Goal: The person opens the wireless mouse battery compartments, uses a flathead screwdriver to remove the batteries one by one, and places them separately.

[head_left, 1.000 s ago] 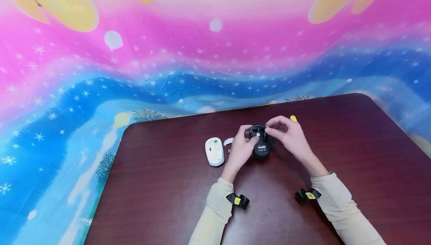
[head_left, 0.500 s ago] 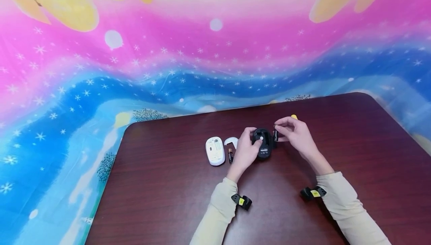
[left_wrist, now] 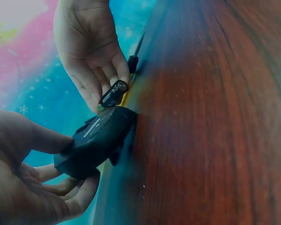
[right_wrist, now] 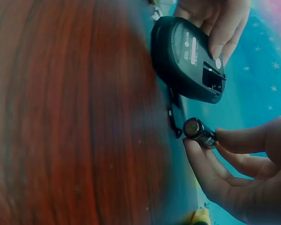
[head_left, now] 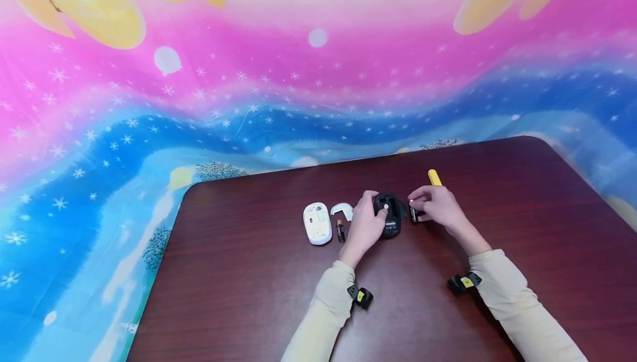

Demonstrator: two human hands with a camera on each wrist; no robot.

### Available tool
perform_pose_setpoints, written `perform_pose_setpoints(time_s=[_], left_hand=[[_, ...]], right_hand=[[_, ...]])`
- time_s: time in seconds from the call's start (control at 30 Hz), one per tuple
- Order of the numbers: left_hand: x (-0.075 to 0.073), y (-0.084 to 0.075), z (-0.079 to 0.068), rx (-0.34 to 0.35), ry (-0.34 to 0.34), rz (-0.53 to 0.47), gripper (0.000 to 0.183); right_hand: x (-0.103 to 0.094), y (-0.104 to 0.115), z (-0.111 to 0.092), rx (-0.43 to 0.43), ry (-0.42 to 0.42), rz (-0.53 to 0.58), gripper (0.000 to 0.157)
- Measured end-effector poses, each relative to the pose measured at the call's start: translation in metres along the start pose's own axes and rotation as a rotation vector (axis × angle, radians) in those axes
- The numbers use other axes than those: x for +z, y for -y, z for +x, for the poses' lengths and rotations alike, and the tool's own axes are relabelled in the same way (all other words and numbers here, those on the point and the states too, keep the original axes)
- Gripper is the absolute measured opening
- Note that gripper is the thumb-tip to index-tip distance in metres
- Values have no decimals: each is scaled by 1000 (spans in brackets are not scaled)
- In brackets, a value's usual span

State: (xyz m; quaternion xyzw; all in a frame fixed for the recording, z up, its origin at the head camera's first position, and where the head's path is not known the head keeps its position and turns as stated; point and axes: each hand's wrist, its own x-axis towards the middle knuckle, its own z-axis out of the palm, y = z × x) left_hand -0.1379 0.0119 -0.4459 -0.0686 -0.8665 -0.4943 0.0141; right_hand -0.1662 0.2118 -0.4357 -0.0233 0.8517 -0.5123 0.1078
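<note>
My left hand (head_left: 365, 224) grips a black computer mouse (head_left: 392, 224) by its sides, underside up. Its battery compartment (right_wrist: 212, 78) lies uncovered, and the thumb presses near a pale round spot. Just right of the mouse, my right hand (head_left: 439, 207) pinches a dark AA-type battery (right_wrist: 201, 133) between thumb and fingers. In the left wrist view this battery (left_wrist: 114, 93) shows beyond the mouse's far end. A thin black piece, like a battery cover (right_wrist: 175, 112), lies by the mouse and is partly hidden.
Left of my left hand, a white mouse (head_left: 317, 224) lies underside up. Between them are a white curved cover (head_left: 342, 209) and another battery (head_left: 340, 231). A yellow handle-like object (head_left: 434, 177) lies behind my right hand. The wooden table (head_left: 239, 273) meets a patterned cloth backdrop at its far edge.
My right hand has drawn the battery out of the black mouse and moved it right, then lower toward the table. The left hand and mouse have shifted slightly right and nearer.
</note>
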Motion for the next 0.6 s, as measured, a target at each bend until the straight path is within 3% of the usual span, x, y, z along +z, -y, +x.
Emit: perform_pose_setpoints(time_s=[0.33, 0.47, 0.6], left_hand=[[2, 0, -2, -2, -28, 251, 38], [-3, -1, -2, 51, -36, 349, 38], [-18, 1, -2, 146, -50, 441, 43]], right_hand=[[6, 0, 6, -22, 20, -121, 14], [6, 1, 6, -40, 21, -163, 14], [4, 4, 4, -101, -27, -249, 19]])
